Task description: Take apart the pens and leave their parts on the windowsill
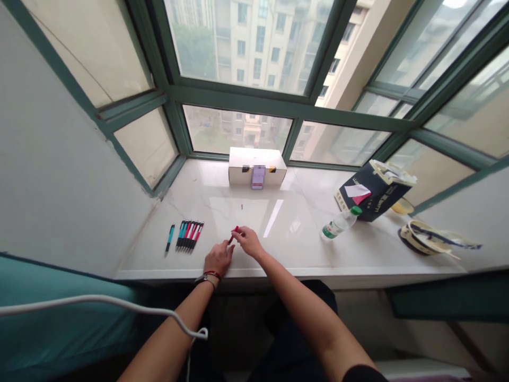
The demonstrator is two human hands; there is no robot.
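Observation:
Both my hands meet over the white marble sill (302,244) near its front edge. My left hand (218,258) and my right hand (248,240) are closed on the two ends of a red pen (234,233), held between them just above the surface. To the left lies a tight row of several red and teal pens (190,235). A single teal pen (170,238) lies apart, further left. A tiny dark part (242,206) rests on the sill beyond my hands.
A white box (257,165) with a phone (258,177) propped against it stands at the back by the window. A plastic bottle (338,225) lies at the right, next to a dark paper bag (374,191) and flat woven items (425,237). A white cable (119,305) crosses lower left.

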